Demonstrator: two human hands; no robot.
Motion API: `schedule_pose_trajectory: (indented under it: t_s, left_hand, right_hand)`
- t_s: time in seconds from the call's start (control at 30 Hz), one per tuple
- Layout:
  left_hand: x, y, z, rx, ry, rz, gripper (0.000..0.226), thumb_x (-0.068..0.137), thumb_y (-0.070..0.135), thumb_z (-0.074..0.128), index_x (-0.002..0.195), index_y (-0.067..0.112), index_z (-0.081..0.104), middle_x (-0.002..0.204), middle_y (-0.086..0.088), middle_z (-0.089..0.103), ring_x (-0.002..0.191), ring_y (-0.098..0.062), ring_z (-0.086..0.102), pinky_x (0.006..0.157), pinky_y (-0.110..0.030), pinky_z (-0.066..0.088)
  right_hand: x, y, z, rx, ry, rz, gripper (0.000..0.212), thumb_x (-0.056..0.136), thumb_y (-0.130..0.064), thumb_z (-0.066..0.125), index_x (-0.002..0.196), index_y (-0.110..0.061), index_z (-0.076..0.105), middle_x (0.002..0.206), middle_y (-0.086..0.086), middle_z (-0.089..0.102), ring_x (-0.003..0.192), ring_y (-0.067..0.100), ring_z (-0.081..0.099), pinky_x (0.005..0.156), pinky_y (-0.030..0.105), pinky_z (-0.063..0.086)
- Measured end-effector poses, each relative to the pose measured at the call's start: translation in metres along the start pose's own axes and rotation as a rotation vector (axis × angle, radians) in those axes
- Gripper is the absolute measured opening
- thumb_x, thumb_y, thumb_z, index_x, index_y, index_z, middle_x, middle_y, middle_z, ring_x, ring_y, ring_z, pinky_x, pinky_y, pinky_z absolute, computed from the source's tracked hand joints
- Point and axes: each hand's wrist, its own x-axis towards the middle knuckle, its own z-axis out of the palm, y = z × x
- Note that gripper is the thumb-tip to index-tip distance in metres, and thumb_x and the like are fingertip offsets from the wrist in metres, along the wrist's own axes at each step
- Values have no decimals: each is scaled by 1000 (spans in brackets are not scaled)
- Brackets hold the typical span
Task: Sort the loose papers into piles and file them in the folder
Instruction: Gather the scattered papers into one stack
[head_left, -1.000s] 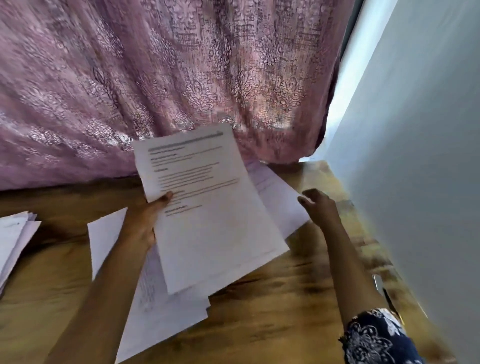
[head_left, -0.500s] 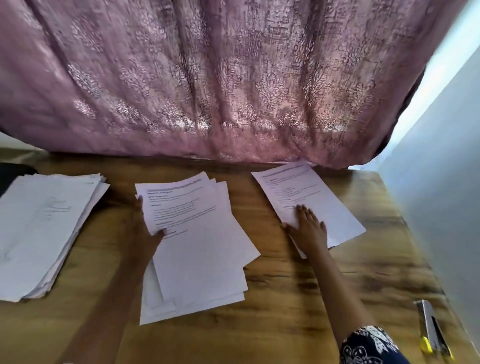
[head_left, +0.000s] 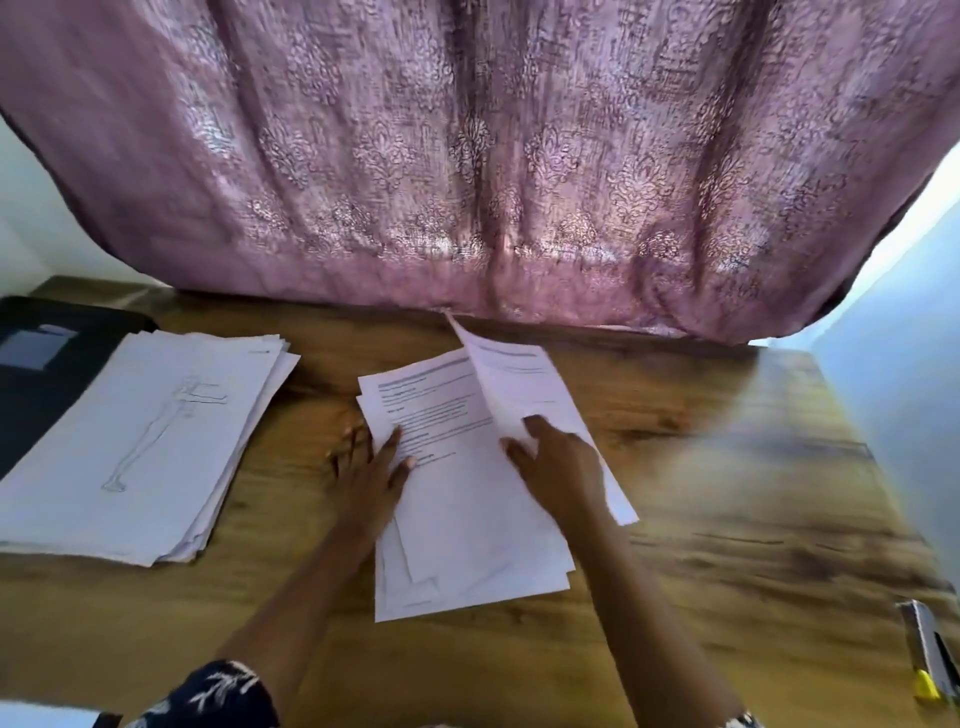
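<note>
Handles light and limp, slips over its neighbours and creases if squeezed, so best taken at a long edge (judging by the curl of the sheet). Lies mid-table, white with grey print, pinched at its 9 o'clock edge by the right hand with the far corner lifted toward 12, over a pile pressed flat by the spread left hand. Flanked at 9 o'clock by a stack, partly over the black folder at 10.

head camera, looking forward and down, close over table
</note>
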Motion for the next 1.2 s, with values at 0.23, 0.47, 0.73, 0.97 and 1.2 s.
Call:
schedule_pose_trajectory:
  t_s: [0.23, 0.47, 0.73, 0.97, 1.2]
  left_hand:
    - [-1, -4, -3, -132, 58, -6, 65, 96, 57, 17, 152, 26, 22, 160, -3, 21, 149, -23, 9, 116, -43, -12]
    - [3, -3, -2, -75, 6, -10, 101, 80, 82, 20, 154, 17, 0, 162, -5, 6, 149, -28, 4, 115, -45, -11]
    - [3, -6, 1, -9, -13, -4, 84, 92, 67, 19, 154, 15, -4, 162, -8, 2, 149, -27, -3, 116, -47, -11]
    - [3, -8, 1, 32, -25, 33, 70, 101, 49, 25, 154, 11, 0, 162, -10, 3, 149, -28, -6, 117, -51, -6]
    - [2, -8, -3, 53, -28, 56, 65, 102, 45, 25, 154, 12, 3, 162, -11, 3, 149, -30, -6, 116, -52, -7]
  right_hand:
    - [-27, -40, 78, -86, -285, 0, 65, 94, -60, 38, 145, -20, 32, 158, 2, 22, 143, 32, 21, 110, 55, 28]
    - [26, 9, 52, 56, 37, 313, 60, 94, -44, 50, 143, -13, 33, 151, 9, 34, 137, 30, 32, 106, 44, 34]
    - [5, -11, 77, 6, -19, 295, 69, 92, -46, 54, 148, -15, 26, 148, 10, 36, 135, 31, 33, 104, 43, 35]
    - [14, 0, 66, 352, -20, 510, 50, 91, -39, 61, 127, -6, 48, 121, 11, 56, 114, 34, 52, 89, 38, 43]
    - [21, 7, 68, 629, -23, 616, 30, 77, -34, 76, 85, -8, 62, 81, 7, 62, 72, 26, 58, 61, 30, 44]
